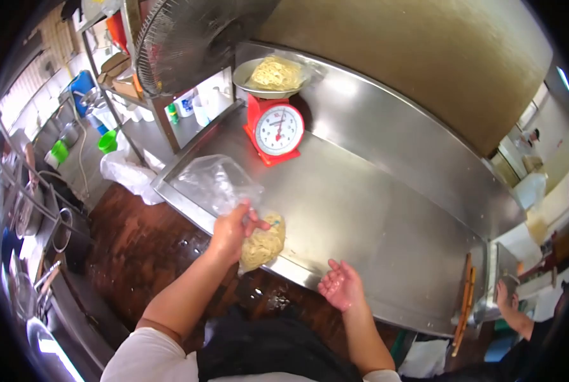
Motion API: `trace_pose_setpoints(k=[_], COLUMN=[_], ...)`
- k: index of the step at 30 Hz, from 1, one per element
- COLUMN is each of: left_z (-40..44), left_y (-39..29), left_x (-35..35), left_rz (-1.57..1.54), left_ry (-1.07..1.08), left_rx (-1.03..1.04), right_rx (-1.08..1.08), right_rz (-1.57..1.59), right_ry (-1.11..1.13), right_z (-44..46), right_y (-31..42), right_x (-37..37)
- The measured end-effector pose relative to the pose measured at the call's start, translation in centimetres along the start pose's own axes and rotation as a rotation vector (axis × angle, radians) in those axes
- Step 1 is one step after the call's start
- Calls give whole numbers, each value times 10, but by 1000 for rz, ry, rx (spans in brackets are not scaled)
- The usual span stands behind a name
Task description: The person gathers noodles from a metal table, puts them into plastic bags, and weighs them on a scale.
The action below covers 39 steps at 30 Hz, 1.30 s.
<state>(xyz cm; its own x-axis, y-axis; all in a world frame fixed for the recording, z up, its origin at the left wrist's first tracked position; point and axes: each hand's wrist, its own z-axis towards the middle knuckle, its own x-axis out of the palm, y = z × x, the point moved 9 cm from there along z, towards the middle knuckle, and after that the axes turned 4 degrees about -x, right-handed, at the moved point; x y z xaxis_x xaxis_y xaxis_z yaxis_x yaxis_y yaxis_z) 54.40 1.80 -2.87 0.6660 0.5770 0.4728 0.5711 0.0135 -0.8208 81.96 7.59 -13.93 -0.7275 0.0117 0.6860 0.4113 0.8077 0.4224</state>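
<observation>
A clear plastic bag with pale noodles [263, 245] in its lower part hangs from my left hand [232, 230], whose fingers are closed on the bag above the noodles. The bag's loose, empty part spreads over the steel tray's left end. My right hand [342, 285] is at the tray's front edge, palm up, fingers apart and slightly curled, holding nothing. On the steel tray [361, 210] stands a red dial scale [277, 130]. Its metal pan [246, 75] carries another plastic bag of noodles [276, 73].
A large fan [182, 51] is at the upper left beside a shelf. Green bowls [107, 141] lie farther left. Wooden sticks [466, 302] rest at the tray's right end. Beyond them, another person's hands [507, 299] show at the right edge.
</observation>
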Motion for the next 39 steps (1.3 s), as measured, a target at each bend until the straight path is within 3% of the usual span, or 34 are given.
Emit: trace_pose_setpoints(k=[6, 9, 10, 11, 12, 13, 14, 15, 17, 18, 20, 22, 26, 29, 31, 33, 35, 37, 38, 39], left_z=[-1, 8, 11, 10, -1, -12, -21, -39, -48, -55, -65, -85, -98, -114, -111, -113, -123, -148, -159, -171], left_y=[7, 16, 31, 42, 43, 45, 47, 37, 43, 43, 42, 31, 13, -15, -24, -50, -82, -123, -135, -145], left_x=[73, 78, 76, 73, 84, 90, 93, 97, 84, 73, 45, 17, -48, -92, -113, -120, -115, -97, -85, -77], left_rz=[448, 711, 786, 858, 1106, 1354, 1201, 1050, 1187, 1231, 1136, 1106, 1238, 1365, 1463, 1381, 1099, 830, 718, 608], left_ry=[203, 310, 407, 498, 596, 696, 768, 834, 784, 755, 786, 799, 527, 204, -36, -185, -287, -309, -262, -210], left_rx=[120, 145, 113, 78, 90, 89, 253, 422, 67, -110, -48, 33, 181, 267, 523, 489, 717, 796, 889, 985], right_rx=[-153, -563, -547, -713, -895, -1029, -1189, -1289, -1259, -1126, -698, -529, -168, 119, 268, 399, 642, 964, 1073, 1041], right_rz=[-142, -659, -822, -1084, -1328, -1559, -1763, -1966, -2161, -2165, -2176, -1945, -1733, -1467, -1258, -1058, -808, -496, -356, -298], right_ry=[167, 414, 604, 808, 1021, 1089, 1155, 1050, 897, 876, 1035, 1027, 882, 831, 822, 913, 974, 964, 1067, 1196], right_z=[6, -32, -51, -84, -121, -128, -135, -119, -87, -65, -32, -26, -9, -15, -27, -48, -67, -75, -72, -72], right_y=[72, 103, 96, 87, 69, 49, 30, 14, -5, -4, -26, -44, -73, -103, -122, -149, -181, -219, -239, -252], right_x=[22, 96, 121, 167, 220, 236, 252, 250, 243, 235, 204, 193, 172, 177, 187, 203, 212, 209, 216, 235])
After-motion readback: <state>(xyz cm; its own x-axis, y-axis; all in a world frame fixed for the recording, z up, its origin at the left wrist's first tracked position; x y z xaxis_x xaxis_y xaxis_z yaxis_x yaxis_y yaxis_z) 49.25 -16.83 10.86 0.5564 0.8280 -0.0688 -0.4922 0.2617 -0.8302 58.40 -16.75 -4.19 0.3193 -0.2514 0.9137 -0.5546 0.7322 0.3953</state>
